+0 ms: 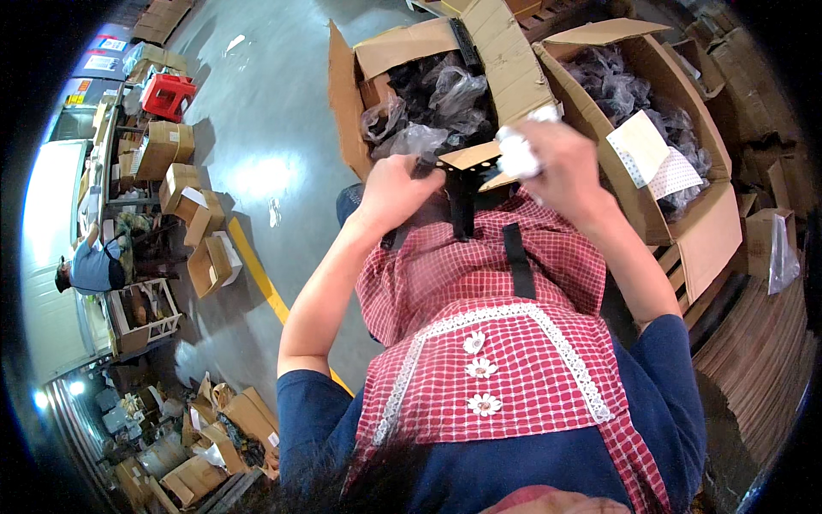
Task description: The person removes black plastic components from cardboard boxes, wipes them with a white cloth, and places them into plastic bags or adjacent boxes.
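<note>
My left hand is closed on the left end of a black part with holes along its bar, held above my lap. Its exact kind I cannot make out. In my right hand, blurred by motion, is a crumpled white cloth, close to the part's right end. Just beyond my hands stands an open cardboard box with clear plastic bags and dark pieces inside. Another black piece leans at that box's far right corner. A black strip lies over my red checked apron.
At the right stands a second open carton of bagged pieces, with dotted white sheets on top. Stacked flat cardboard lies at far right. A yellow line crosses the floor. Far left are a red stool, several cartons and another person.
</note>
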`<state>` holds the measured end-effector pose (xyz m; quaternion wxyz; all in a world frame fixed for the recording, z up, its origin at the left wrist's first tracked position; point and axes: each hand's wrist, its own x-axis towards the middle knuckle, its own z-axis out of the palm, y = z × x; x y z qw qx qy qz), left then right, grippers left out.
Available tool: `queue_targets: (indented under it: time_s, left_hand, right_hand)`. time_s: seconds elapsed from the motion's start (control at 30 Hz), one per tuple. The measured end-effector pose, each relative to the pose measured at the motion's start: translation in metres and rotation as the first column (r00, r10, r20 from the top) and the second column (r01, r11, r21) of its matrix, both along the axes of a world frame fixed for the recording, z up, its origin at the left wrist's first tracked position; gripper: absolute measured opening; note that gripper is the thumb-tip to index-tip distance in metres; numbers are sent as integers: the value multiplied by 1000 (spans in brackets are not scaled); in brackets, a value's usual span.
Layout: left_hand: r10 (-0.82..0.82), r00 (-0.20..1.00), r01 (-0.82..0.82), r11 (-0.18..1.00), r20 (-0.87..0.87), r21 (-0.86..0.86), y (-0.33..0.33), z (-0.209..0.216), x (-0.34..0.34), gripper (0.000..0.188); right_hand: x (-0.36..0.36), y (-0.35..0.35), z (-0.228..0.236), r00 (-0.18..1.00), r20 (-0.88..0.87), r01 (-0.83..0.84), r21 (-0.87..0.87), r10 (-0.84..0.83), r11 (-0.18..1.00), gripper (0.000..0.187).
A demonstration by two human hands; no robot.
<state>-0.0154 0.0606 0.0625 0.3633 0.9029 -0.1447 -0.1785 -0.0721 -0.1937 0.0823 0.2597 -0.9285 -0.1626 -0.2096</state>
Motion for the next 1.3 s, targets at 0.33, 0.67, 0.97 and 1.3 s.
queue_targets:
  time_s: [0.33, 0.67, 0.97, 1.3]
  left_hand:
    - [155, 988, -150, 964, 6, -220, -31, -15, -12, 31]
    - [366, 930, -320, 855, 38, -409, -3, -8, 9, 21]
    - [56, 997, -74, 870, -52, -487, -49, -5, -31, 19]
    - [239, 946, -306, 878, -218, -367, -1, -43, -12, 26]
  right_hand:
    - [-32, 55, -31, 1000, -16, -24, -221, 21, 975, 52]
    - [-38, 5, -19, 951, -305, 196, 700, 39, 687, 31]
    - [-25, 16, -29, 866, -390, 175, 823, 313, 541, 32]
    - [-81, -150, -7, 862, -70, 225, 941, -503, 255, 25]
